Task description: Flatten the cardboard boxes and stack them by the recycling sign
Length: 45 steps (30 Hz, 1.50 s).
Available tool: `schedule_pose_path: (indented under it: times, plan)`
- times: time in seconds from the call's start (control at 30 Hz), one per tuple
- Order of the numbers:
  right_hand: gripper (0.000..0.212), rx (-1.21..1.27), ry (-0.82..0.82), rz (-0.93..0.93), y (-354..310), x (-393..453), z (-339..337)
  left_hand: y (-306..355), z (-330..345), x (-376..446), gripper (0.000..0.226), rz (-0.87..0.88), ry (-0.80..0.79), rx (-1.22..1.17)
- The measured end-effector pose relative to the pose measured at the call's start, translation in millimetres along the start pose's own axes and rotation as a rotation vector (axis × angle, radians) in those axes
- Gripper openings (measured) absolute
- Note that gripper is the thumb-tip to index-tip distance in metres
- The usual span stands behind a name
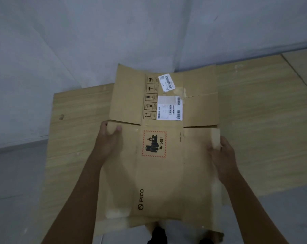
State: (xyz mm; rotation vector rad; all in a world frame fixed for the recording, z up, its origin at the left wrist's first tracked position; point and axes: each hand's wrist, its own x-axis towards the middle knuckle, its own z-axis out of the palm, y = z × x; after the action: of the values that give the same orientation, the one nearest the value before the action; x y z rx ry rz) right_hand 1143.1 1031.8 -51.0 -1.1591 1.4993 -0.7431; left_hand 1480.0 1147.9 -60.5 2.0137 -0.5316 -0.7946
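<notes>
Grey walls meet a grey floor where wood-grain boards (255,129) lie. A flattened cardboard box (158,164) is held over them, left hand (107,138) and right hand (221,154) fingers pinching opposite edges, seemingly to stack it
</notes>
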Motion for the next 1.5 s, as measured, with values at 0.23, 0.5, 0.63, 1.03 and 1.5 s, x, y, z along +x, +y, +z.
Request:
schedule_pose_path:
  times: [0.23, 0.5, 0.63, 1.03, 1.5]
  plan:
    - [0.021, 0.017, 0.154, -0.147, -18, -10, -160, 97, 107, -117, 0.030, 0.173, -0.045, -0.172]
    - [0.022, 0.086, 0.306, -0.344, -61, 4, -366, 199, 266, -227, 0.034, 0.285, -0.130, -0.290]
    - [0.016, 0.096, 0.420, -0.364, -65, 27, -453, 248, 357, -258, 0.029, 0.346, -0.123, -0.342]
    - [0.026, 0.169, 0.584, -0.290, -70, 210, -705, 405, 677, -243, 0.031, 0.363, -0.316, -0.341]
    - [0.027, 0.166, 0.711, -0.118, -41, 437, -997, 559, 1050, -248, 0.034, 0.309, -0.548, -0.310]
